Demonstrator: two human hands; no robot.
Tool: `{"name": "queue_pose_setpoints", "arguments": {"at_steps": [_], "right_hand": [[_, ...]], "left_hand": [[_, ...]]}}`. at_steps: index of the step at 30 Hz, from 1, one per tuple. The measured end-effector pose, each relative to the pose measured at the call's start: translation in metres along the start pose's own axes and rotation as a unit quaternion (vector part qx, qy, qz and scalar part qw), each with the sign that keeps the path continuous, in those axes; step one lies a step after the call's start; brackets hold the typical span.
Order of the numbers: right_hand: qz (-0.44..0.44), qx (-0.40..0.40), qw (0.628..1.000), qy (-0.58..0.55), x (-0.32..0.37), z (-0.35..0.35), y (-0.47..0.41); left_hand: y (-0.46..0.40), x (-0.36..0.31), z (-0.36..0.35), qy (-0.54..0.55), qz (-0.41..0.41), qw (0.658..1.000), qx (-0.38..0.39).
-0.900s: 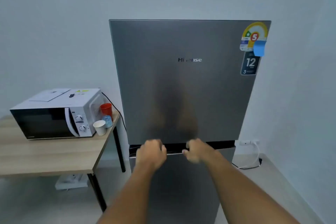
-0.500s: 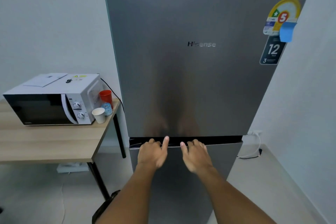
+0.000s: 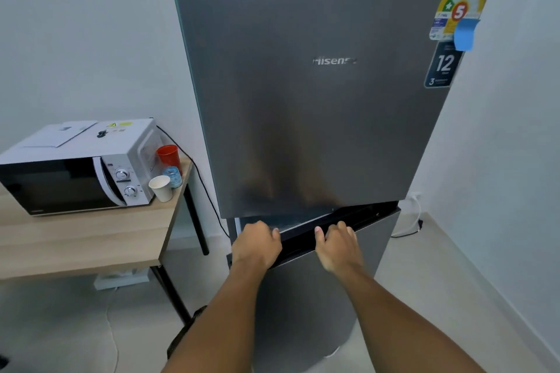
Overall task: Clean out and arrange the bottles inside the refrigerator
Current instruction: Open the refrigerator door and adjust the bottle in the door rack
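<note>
A tall grey refrigerator (image 3: 318,100) stands in front of me against the wall. Its lower door (image 3: 306,297) is swung out a little at the left, showing a dark gap along its top edge. My left hand (image 3: 257,244) is curled over the top edge of that lower door near its left end. My right hand (image 3: 338,244) grips the same edge further right. The upper door is closed. No bottles inside the refrigerator are visible.
Left of the fridge, a wooden table (image 3: 91,239) holds a white microwave (image 3: 78,166), a red cup (image 3: 168,156), a white paper cup (image 3: 160,188) and a small water bottle (image 3: 172,175). A cable (image 3: 409,227) runs along the floor at right.
Both hands went from open fingers on the gap between the doors to closed on the lower door's top edge. The lower door has swung outward slightly at the left.
</note>
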State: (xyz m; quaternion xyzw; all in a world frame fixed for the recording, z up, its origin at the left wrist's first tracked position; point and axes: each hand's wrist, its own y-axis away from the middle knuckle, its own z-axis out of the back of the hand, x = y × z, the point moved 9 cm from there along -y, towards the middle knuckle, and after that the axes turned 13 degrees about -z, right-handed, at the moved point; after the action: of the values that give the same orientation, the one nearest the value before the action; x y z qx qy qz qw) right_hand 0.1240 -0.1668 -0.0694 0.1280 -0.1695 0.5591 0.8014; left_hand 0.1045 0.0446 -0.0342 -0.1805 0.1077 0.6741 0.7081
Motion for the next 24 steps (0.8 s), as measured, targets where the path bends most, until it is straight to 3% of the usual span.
{"name": "queue_pose_setpoints", "arguments": {"at_steps": [4, 11, 16, 24], "right_hand": [[-0.064, 0.033, 0.997, -0.019, -0.007, 0.006, 0.022], [-0.186, 0.046, 0.976, -0.102, -0.033, 0.01, 0.084], [-0.179, 0.082, 0.976, -0.093, -0.035, 0.015, 0.116], [-0.268, 0.02, 0.963, -0.012, -0.097, 0.056, 0.164]], "left_hand": [[0.016, -0.019, 0.015, -0.009, -0.086, 0.996, -0.004], [0.041, -0.038, -0.017, -0.032, -0.218, 0.957, 0.189], [0.052, -0.075, -0.03, -0.01, -0.312, 0.925, 0.217], [0.082, -0.161, -0.064, -0.067, -0.499, 0.831, 0.234]]}}
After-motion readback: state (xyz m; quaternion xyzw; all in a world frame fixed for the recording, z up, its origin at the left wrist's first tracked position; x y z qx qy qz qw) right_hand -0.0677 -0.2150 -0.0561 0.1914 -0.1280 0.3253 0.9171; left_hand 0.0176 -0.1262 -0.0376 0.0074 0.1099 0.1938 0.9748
